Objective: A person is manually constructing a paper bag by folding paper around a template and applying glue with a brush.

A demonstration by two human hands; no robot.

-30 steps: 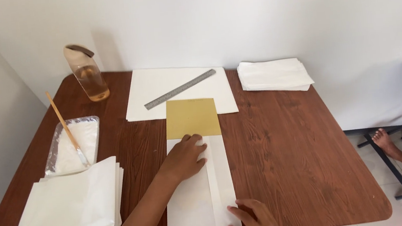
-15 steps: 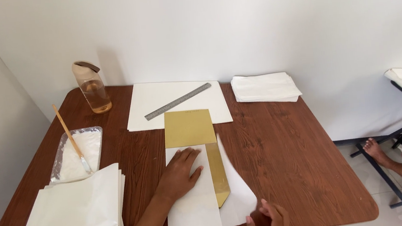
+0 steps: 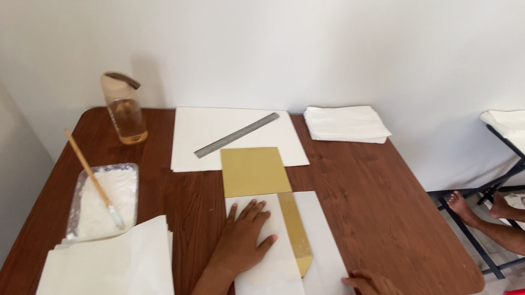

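The right hand [image 3: 372, 291] and the stack of white sheets [image 3: 106, 284] are cut off by the bottom edge.

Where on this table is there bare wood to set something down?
The widest bare patch of the table lies right of the gold card, below the folded white stack. A narrower strip runs between the glue tray and the gold card. The near-left is crowded: paper stack, left hand, white sheet.

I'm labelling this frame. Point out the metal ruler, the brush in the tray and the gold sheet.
metal ruler [image 3: 236, 135], head view, middle of its blade.
brush [image 3: 91, 177], head view, midway along its wooden handle.
gold sheet [image 3: 254, 171], head view, centre of its uncovered upper part.
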